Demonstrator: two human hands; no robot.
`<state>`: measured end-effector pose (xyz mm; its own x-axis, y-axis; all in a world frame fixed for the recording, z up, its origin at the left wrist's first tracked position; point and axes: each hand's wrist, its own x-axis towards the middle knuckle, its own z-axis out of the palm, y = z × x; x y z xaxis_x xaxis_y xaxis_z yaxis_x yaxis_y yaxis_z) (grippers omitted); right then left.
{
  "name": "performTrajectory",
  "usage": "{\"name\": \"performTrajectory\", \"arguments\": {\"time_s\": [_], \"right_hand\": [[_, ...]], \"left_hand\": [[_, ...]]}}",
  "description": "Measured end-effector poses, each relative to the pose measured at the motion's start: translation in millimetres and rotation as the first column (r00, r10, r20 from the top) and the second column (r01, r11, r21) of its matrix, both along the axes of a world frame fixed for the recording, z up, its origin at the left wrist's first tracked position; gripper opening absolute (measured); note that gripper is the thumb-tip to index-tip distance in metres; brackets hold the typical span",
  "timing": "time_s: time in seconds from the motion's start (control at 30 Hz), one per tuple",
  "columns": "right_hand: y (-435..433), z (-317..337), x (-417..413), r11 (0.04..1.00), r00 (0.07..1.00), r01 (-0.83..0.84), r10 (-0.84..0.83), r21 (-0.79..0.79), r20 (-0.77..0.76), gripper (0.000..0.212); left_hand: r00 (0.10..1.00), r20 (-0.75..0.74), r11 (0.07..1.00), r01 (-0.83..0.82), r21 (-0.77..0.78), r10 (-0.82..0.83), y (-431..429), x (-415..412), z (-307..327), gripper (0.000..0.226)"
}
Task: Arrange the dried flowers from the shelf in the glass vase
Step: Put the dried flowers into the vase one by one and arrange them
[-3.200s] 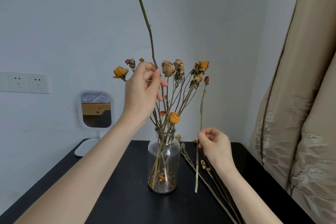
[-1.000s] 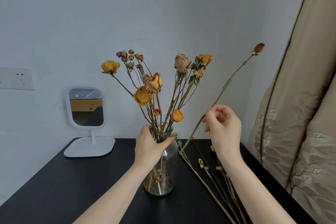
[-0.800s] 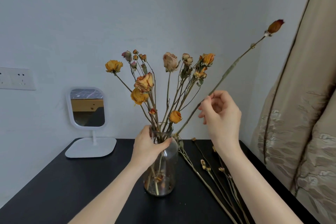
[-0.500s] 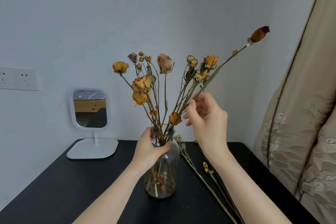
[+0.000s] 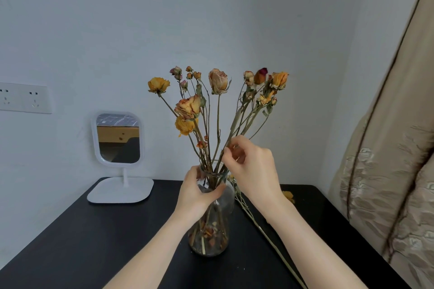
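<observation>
At far left on the wall a white double socket [image 5: 23,97] is seen, and to its right a white-framed mirror [image 5: 118,138] is stood on its flat base at the back of the black desk [image 5: 94,241]. Near the middle, the glass vase [image 5: 211,241] is set upright on the desk and is gripped at the neck by the left hand [image 5: 199,192], with fingers and thumb curled round the glass. Dried flowers [image 5: 218,81] are fanned out from its mouth. Just above the rim, one stem [image 5: 234,122] is pinched between the thumb and fingertips of the right hand [image 5: 253,166]; its lower end appears to be inside the mouth, though that is hidden by the fingers. Loose stems [image 5: 253,216] are left lying on the desk right of the vase, and a beige curtain [image 5: 387,171] is hung at far right.
</observation>
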<state>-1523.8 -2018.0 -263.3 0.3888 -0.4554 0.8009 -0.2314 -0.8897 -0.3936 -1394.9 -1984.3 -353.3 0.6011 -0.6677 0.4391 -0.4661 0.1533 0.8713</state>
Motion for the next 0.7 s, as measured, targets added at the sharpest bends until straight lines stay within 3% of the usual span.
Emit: {"name": "performTrajectory", "arguments": {"time_s": [0.3, 0.43, 0.53, 0.7], "right_hand": [[0.6, 7.8, 3.0, 0.996, 0.983, 0.077, -0.066, 0.055, -0.171, 0.019], [7.2, 31.0, -8.2, 0.99, 0.997, -0.062, 0.066, 0.125, -0.029, 0.028], [13.1, 47.4, -12.7, 0.988, 0.988, -0.123, 0.114, 0.094, 0.1, 0.02], [11.6, 59.7, -7.8, 0.986, 0.99, -0.119, 0.109, 0.121, 0.087, 0.016]], "left_hand": [[1.0, -0.003, 1.0, 0.009, -0.006, -0.009, -0.4, 1.5, -2.6, 0.045], [1.0, 0.002, 1.0, 0.006, -0.007, -0.006, -1.1, 2.4, -3.2, 0.046], [1.0, 0.015, 1.0, -0.003, -0.002, 0.004, -1.5, 1.9, -2.8, 0.047], [1.0, 0.007, 1.0, -0.008, 0.01, 0.008, -1.2, 1.7, -2.4, 0.051]]}}
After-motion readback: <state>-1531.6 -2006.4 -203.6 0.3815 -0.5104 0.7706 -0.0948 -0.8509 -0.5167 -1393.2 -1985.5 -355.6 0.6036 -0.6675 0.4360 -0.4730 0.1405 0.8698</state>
